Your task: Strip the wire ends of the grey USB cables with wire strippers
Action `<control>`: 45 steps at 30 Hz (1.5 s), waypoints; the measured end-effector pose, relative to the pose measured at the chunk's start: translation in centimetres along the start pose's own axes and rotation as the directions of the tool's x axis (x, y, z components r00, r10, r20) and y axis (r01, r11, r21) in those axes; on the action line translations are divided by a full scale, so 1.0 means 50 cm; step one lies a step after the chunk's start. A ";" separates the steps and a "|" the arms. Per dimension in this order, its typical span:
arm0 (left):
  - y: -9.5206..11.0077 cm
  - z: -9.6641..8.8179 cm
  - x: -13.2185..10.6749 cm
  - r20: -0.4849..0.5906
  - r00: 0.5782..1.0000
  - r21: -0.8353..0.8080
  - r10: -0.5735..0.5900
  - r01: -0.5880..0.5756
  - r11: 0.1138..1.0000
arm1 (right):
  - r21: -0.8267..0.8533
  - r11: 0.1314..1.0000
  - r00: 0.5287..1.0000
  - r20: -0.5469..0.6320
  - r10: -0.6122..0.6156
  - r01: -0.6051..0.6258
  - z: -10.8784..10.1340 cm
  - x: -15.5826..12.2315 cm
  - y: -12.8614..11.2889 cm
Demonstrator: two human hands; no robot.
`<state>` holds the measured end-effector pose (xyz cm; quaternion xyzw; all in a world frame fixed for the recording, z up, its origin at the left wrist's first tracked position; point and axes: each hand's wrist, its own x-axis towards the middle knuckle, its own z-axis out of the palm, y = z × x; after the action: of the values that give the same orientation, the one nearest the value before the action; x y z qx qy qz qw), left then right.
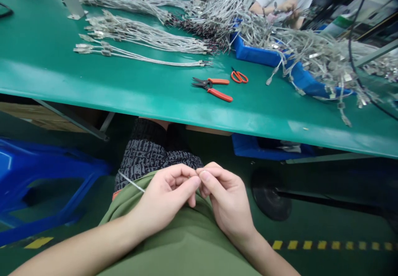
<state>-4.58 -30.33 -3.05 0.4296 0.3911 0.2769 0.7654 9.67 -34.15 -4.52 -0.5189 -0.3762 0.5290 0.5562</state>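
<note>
Over my lap, my left hand [171,189] and my right hand [225,193] meet at the fingertips, both pinched. A thin white cable [132,181] sticks out to the left from behind my left hand, which is closed on it; its end between my fingers is hidden. What my right thumb and forefinger pinch is too small to make out. On the green table [124,89] ahead lie wire strippers [213,87] with orange handles, their jaws apart. Just behind them is a pair of small red-handled scissors [239,76].
Several white cables [139,56] lie in rows on the table. A large heap of cables [214,16] spills around blue bins [258,54]. A blue stool [46,155] stands at left, a round black base [270,195] at right. Co-workers' hands [289,8] are across the table.
</note>
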 end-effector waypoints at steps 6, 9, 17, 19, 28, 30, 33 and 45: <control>0.008 -0.002 0.003 -0.025 0.999 -0.042 0.024 -0.025 0.999 | 0.041 0.999 0.999 0.039 -0.009 0.008 0.006 0.002 -0.011; 0.015 -0.001 0.004 -0.040 0.997 -0.070 0.067 -0.069 0.995 | 0.105 0.995 0.999 0.040 -0.009 0.005 0.012 0.004 -0.022; 0.017 0.003 0.009 -0.103 0.988 -0.077 0.111 -0.119 0.990 | 0.186 0.982 0.999 0.042 0.025 -0.032 0.016 0.008 -0.021; 0.015 0.002 0.010 -0.107 0.987 -0.052 0.119 -0.125 0.991 | 0.140 0.990 0.999 0.037 0.016 -0.021 0.012 0.007 -0.016; 0.014 0.000 0.017 -0.102 0.993 0.004 0.064 -0.064 0.998 | 0.005 1.000 1.000 0.010 0.013 -0.013 0.007 0.016 -0.016; 0.015 -0.003 0.020 -0.076 0.996 0.032 0.048 -0.045 0.998 | -0.031 0.999 1.000 0.000 0.014 -0.014 0.005 0.018 -0.020; 0.021 -0.014 0.024 -0.002 1.000 0.099 0.030 -0.029 0.995 | -0.063 0.998 1.000 0.019 0.006 -0.005 -0.002 0.021 -0.028; 0.042 -0.008 0.033 0.024 0.998 0.033 0.065 -0.066 0.997 | 0.030 1.000 1.000 0.030 -0.009 0.008 -0.009 0.024 -0.035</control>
<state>-4.20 -27.89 -1.96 0.4582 0.3725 0.2902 0.7530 10.66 -32.87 -3.03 -0.5009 -0.3786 0.5402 0.5604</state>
